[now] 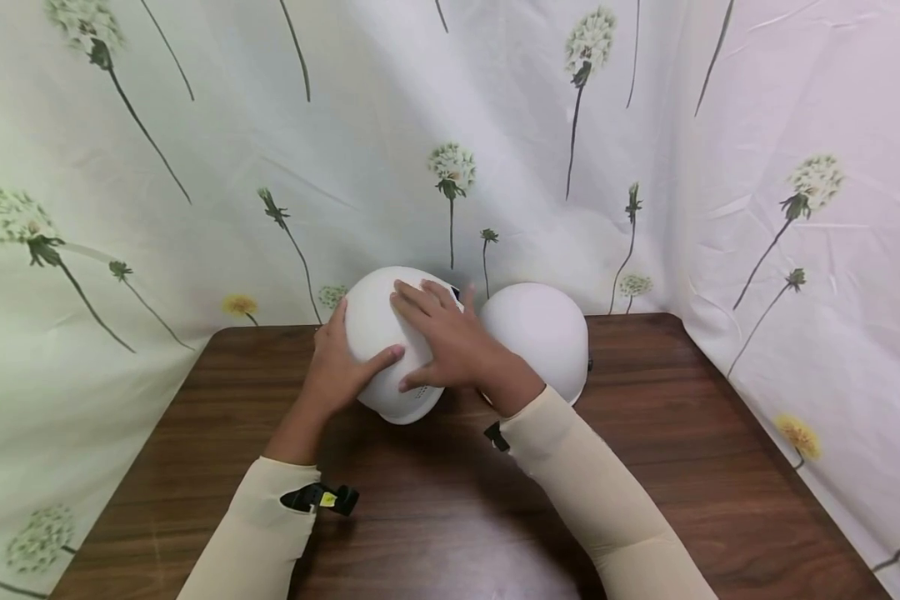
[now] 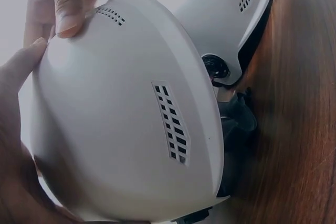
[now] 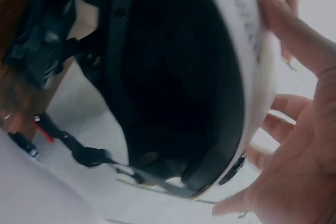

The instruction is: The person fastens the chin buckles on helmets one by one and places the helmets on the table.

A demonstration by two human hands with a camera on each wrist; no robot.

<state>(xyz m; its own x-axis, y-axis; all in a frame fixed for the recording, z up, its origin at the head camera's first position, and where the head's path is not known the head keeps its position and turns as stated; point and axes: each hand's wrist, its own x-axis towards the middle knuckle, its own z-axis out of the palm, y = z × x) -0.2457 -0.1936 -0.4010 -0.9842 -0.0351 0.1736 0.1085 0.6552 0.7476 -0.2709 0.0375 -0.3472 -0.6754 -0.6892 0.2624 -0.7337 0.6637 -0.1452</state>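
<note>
Both hands are on a white helmet [image 1: 375,312] at the back middle of the table. My left hand [image 1: 333,367] holds its left side, thumb laid across the shell. Over the upper right of the shell, my right hand [image 1: 457,346] grips with fingers spread and thumb lower down. Slotted vents [image 2: 170,124] show in the left wrist view. The helmet is tilted, and in the right wrist view its dark lining [image 3: 178,77] and a dangling chin strap [image 3: 89,156] face the camera. A second white helmet [image 1: 540,333] stands close by on the right, partly behind my right wrist.
The brown wood-grain table [image 1: 435,508] extends toward me and to both sides. A white curtain [image 1: 375,150] printed with dandelions hangs behind the table and along its sides. Black straps [image 1: 322,497] are on both sleeves.
</note>
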